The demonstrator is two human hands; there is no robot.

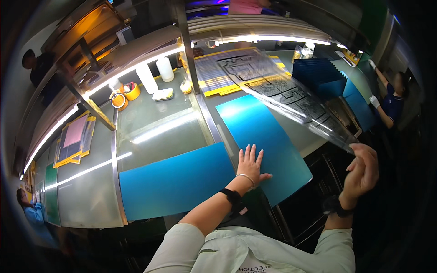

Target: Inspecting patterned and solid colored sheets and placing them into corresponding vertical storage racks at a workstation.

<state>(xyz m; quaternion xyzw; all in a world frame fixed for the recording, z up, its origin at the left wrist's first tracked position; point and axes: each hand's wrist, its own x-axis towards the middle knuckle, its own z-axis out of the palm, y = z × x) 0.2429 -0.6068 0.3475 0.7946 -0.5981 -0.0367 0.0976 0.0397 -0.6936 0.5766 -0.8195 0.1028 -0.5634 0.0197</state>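
- Closest to my camera is the wearer's pale green shirt (pixel 227 250), just on the near side of the slanted blue sheet (pixel 274 148), which I take as my landmark.
- I see the left hand (pixel 250 167) palm down across the left edge of that sheet — fingers spread wide, pressing flat, grasping nothing. A black wristband (pixel 232 196) sits below it on the forearm.
- The right hand (pixel 363 169) is raised to the right of the slanted sheet, fingers curled into a pinch; I have it gripping the near corner of a clear film (pixel 291 98).
- That film, printed with black line patterns, stretches away from the pinch across the slanted sheet's far right side — I cannot tell whether the two touch.
- A second blue sheet (pixel 177 183) lies crosswise to the left of the slanted one, its right end just beside it.
- Beyond the slanted sheet I see yellow-edged sheets (pixel 211 75), partly covered by the film.
- Beyond and right of it stand dark blue panels (pixel 318 79) in a row.
- Beyond and left of it I find tape rolls (pixel 132 92), a white bottle (pixel 165 69) and a small pale box (pixel 163 94).
- Well to its right, a co-worker (pixel 397 101) wears white gloves.
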